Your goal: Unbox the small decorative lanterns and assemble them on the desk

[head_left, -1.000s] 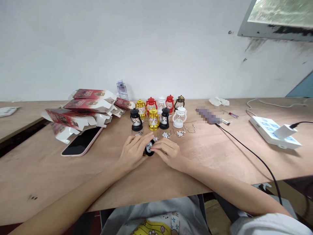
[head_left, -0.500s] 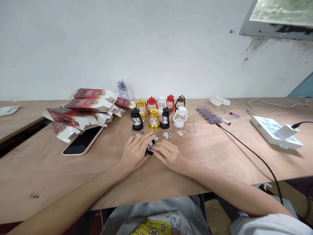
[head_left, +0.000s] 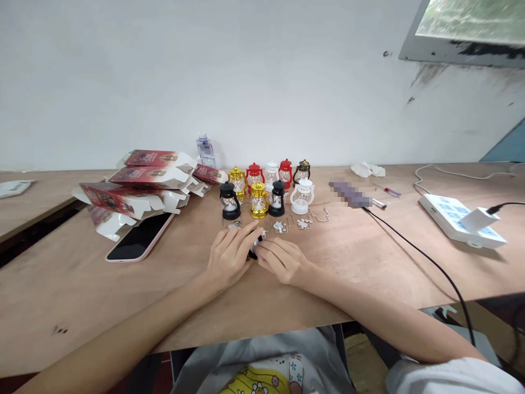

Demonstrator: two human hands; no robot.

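Between my two hands, low over the wooden table, is a small black lantern, tipped over and mostly hidden by fingers; a bit of white shows on it. My left hand curls around its left side, fingers bent over the top. From the right, the fingertips of my right hand pinch together on it. Just beyond my hands lie bent wire handles and small white and metal parts. Behind them stand miniature lanterns: a black one, a gold one, a white one and several more.
Left of my hands, a pile of red and white cartons partly covers a phone. A clear bottle stands by the wall. On the right are a screwdriver, crumpled tissue and a power strip with a black cable.
Both hands stay on the black lantern in nearly the same spot. It has turned slightly, less of its white part shows, and my right fingers have shifted a little.
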